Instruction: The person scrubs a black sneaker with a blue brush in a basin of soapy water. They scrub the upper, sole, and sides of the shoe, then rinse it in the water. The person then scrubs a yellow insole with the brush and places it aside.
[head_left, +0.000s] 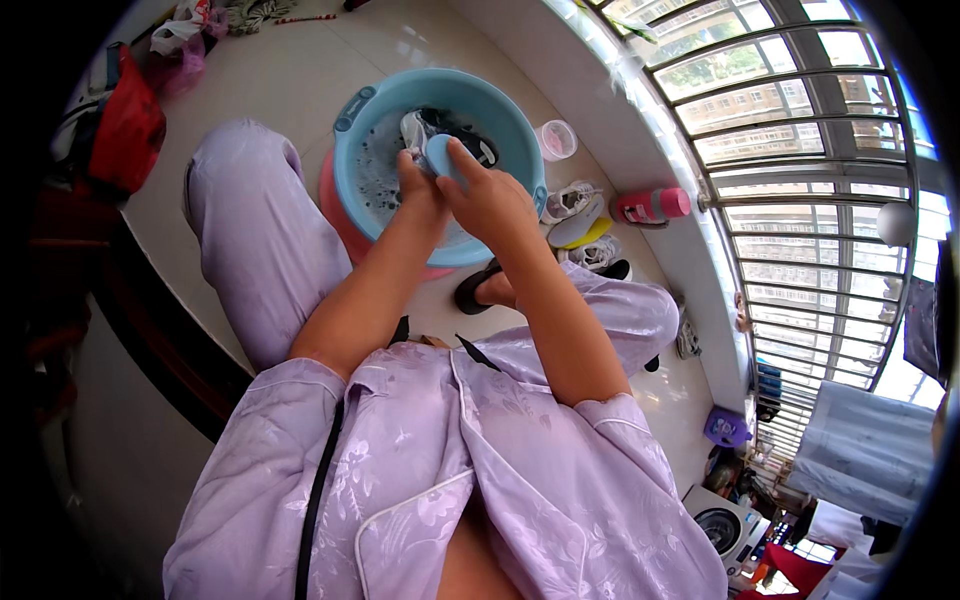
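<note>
A light blue plastic basin (525, 135) filled with soapy water is in front of me on the floor. My left hand (421, 184) reaches over it and grips the near end of a wet black-and-white shoe (412, 129). The shoe's dark part lies among the suds, and its full outline is hard to make out. In my right hand (491, 199) is a light blue scrubbing brush (441, 154), its back turned up and its bristles hidden. The brush is right beside the shoe; whether they touch cannot be seen.
A pink basin (334, 202) shows beneath the blue one. To the right are a clear plastic cup (556, 140), white sneakers (571, 201), a grey insole (576, 223) and a pink bottle (651, 206) beside the wall. A red bag (127, 135) is at left.
</note>
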